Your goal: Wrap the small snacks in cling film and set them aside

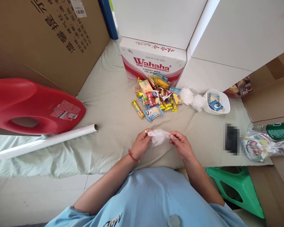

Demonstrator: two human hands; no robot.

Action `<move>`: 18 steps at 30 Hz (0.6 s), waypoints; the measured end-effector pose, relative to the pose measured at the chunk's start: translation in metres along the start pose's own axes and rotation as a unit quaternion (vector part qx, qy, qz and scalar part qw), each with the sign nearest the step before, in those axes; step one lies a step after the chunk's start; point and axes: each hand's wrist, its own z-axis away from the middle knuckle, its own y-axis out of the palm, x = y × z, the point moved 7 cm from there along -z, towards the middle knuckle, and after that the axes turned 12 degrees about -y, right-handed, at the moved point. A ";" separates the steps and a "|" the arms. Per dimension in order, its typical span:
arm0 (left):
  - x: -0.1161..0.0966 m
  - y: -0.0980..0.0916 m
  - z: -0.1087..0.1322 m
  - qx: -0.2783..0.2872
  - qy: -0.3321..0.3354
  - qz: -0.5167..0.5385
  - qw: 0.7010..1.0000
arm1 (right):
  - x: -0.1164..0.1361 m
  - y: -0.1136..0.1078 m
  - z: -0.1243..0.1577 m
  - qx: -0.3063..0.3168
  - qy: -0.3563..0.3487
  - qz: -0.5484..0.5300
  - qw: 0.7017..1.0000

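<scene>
A crumpled clear plastic bag (159, 137) is stretched between my two hands, just above the cloth near the edge closest to me. My left hand (143, 143) pinches its left end; a ring and a red cord bracelet show on that side. The other end is pinched in the fingers of my right hand (180, 143). Beyond them lies a heap of wrapped snacks (153, 97) in red, yellow and blue packets. More crumpled clear plastic (191, 98) lies right of the heap, beside a white plastic tub (223, 111) with blue packets inside.
Behind the snacks stands a Wahaha water carton (153, 63). To the left are a red jug (38, 107), a white roll (47, 142) and a large cardboard box (49, 37). A green bottle (279, 130) and a filled plastic bag (257, 146) lie right, above a green stool (239, 189).
</scene>
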 end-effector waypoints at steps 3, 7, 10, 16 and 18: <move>0.003 -0.005 0.002 0.026 -0.041 0.035 0.998 | -0.005 -0.006 0.004 0.000 0.060 -0.098 0.993; 0.011 -0.006 0.005 0.061 -0.096 0.064 0.991 | -0.011 -0.002 0.009 0.004 0.109 -0.193 0.975; 0.013 -0.017 0.004 0.022 -0.083 0.067 0.994 | -0.014 0.003 0.010 -0.007 0.116 -0.239 0.964; -0.010 -0.024 0.014 -0.051 0.051 -0.117 0.991 | -0.009 0.010 0.009 0.013 0.087 -0.272 0.958; -0.014 -0.009 0.014 -0.037 0.075 -0.182 0.980 | -0.008 0.014 0.010 0.027 0.086 -0.280 0.956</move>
